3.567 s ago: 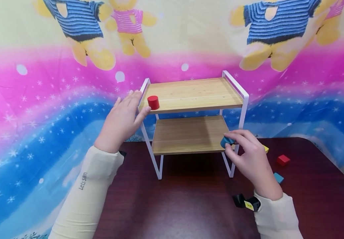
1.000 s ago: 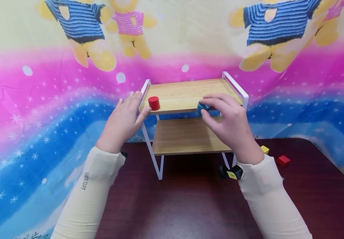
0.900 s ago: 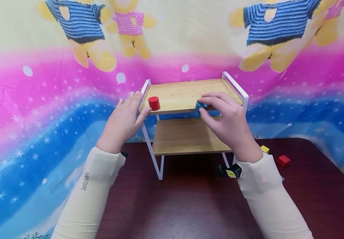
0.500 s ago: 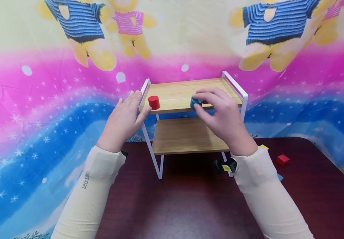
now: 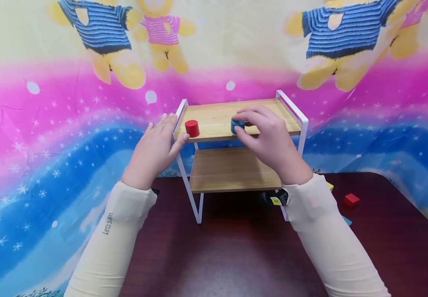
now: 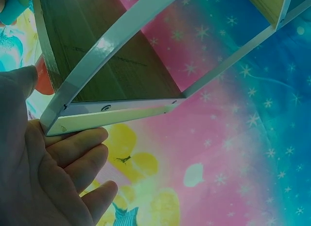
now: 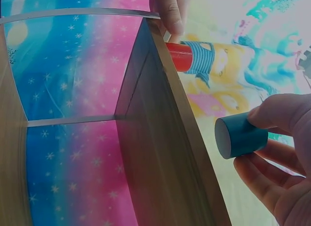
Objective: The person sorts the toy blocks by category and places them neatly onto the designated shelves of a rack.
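My right hand (image 5: 267, 138) pinches a blue cylinder block (image 5: 236, 127) between thumb and fingers at the front edge of the top board (image 5: 217, 115) of a two-tier shelf. In the right wrist view the blue cylinder (image 7: 238, 136) is tilted on its side relative to the camera, with a gap between it and the board's edge. A red cylinder block (image 5: 192, 128) stands upright at the board's front left corner. Beside it, my left hand (image 5: 152, 148) lies with extended fingers along the shelf's white side frame (image 6: 112, 56), thumb tip right at the red cylinder.
The lower board (image 5: 232, 169) sits under the top one between white metal legs. On the dark table (image 5: 228, 255), right of the shelf, lie a red block (image 5: 351, 200), a partly hidden yellow block (image 5: 330, 187) and a blue piece (image 5: 346, 220). A patterned cloth (image 5: 228, 62) hangs behind.
My right hand has carried the blue cylinder up and left, from beside the lower board to the top board's front edge. The left hand and red cylinder have stayed put.
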A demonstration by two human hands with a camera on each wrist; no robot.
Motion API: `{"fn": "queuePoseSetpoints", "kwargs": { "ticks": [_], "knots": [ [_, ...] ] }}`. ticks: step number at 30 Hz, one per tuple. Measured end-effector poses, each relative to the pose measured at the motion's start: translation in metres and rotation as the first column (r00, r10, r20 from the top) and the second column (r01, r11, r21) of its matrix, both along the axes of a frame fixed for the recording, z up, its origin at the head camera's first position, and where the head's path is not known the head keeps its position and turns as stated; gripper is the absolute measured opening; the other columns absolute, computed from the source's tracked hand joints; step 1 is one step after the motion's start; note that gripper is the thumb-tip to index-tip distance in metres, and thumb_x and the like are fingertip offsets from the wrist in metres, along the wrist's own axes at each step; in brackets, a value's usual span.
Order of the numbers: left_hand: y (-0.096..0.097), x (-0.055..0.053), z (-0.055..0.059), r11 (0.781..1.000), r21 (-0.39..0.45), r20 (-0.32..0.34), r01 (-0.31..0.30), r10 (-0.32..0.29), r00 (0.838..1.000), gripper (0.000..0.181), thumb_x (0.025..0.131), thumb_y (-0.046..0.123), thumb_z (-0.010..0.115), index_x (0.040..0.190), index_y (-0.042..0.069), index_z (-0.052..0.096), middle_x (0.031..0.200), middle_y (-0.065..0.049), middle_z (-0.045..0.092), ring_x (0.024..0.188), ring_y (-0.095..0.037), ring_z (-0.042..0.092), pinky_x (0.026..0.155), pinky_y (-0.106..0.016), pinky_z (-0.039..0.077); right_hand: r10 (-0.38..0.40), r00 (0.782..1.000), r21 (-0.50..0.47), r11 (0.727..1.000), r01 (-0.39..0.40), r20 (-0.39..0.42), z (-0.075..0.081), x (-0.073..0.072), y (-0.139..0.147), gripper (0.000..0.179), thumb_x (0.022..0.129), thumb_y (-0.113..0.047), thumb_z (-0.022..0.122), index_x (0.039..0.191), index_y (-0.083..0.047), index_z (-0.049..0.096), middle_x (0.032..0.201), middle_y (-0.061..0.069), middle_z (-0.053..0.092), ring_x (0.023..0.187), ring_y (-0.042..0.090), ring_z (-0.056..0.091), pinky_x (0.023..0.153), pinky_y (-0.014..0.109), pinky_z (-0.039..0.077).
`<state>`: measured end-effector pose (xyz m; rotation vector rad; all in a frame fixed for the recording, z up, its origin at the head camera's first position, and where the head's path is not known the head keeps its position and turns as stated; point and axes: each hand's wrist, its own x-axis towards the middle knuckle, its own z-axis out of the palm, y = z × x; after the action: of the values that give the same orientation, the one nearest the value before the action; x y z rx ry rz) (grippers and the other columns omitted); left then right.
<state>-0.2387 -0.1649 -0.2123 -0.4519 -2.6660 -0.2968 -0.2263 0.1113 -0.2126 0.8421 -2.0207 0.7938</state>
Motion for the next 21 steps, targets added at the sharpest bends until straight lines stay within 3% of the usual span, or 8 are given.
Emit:
{"fn": "queuePoseSetpoints", "kwargs": {
  "ticks": [21],
  "knots": [
    [0.0, -0.002, -0.002, 1.0, 0.002, -0.013, 0.004, -0.004, 1.0, 0.076, 0.101, 0.048, 0.056, 0.16, 0.007, 0.029, 0.163, -0.016, 0.032, 0.153, -0.033, 0.023, 0.124, -0.053, 0.013, 0.021, 0.988, 0.054, 0.998, -0.03, 0.151, 0.011, -0.015, -0.019, 0.024, 0.093, -0.009, 0.074, 0.116, -0.005, 0.074, 0.119, 0.01, 0.069, 0.108, 0.022, 0.064, 0.094, 0.04, 0.057]
  ]
}}
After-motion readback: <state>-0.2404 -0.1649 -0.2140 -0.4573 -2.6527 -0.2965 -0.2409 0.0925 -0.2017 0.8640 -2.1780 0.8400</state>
